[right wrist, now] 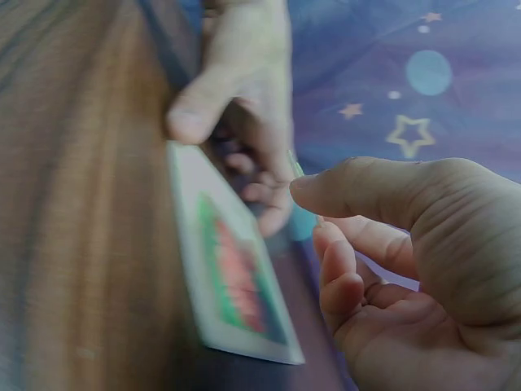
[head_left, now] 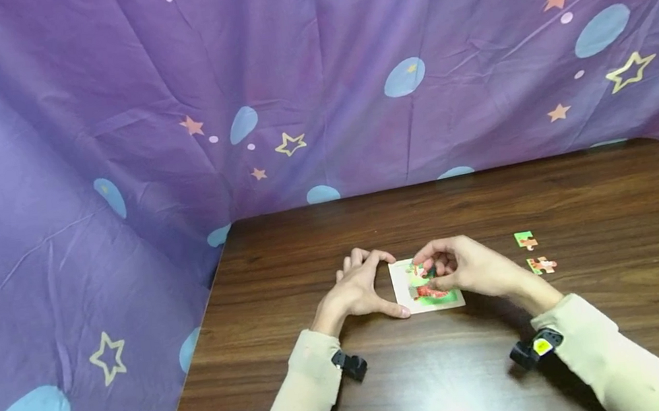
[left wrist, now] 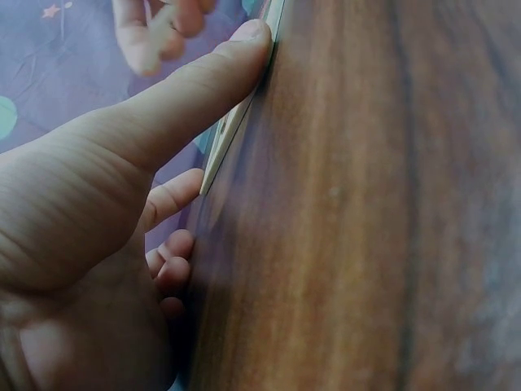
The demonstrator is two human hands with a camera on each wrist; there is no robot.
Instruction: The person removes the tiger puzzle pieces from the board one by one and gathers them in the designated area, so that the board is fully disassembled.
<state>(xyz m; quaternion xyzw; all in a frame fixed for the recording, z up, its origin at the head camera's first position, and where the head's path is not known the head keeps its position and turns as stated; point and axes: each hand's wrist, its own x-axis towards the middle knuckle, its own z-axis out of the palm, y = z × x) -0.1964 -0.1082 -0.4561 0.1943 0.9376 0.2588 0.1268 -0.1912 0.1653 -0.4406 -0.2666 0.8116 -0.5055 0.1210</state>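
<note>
A square puzzle board with a pale border lies flat on the table; its picture shows green and orange-red parts. Spanning the board's left side, my left hand holds it between thumb and index finger, one at each left corner. The other left fingers are beside it. Above the board, my right hand pinches a small jigsaw piece between thumb and fingers. In the right wrist view only a thin edge of that piece shows, apart from the board. Part of the board's picture is hidden under the right hand.
Two loose jigsaw pieces, one green and orange and one mostly orange, lie to the right of the board. The brown wooden table meets a purple curtain at its back and left edges.
</note>
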